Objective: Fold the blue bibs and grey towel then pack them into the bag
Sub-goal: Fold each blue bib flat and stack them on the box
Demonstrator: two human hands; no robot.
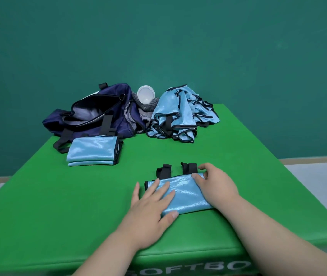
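On green padded block (59, 196): folded blue bib (184, 194) pressed flat under both hands, near front edge.
Far left of block: navy duffel bag (91, 116), unzipped, mouth gaping, straps trailing forward. Far right, beside bag: heap of unfolded bibs (180, 112), black trim. Just in front of bag: stack of folded bibs (93, 154), well apart from the one in work. Left hand (150, 206) spread flat, fingers straight, on left half of bib. Right hand (214, 184) on right end, fingers curled over far corner, gripping cloth beside black straps (163, 170). Grey towel (144, 108) bunched between bag and heap. White cup (146, 95) on top of towel, mouth toward camera.
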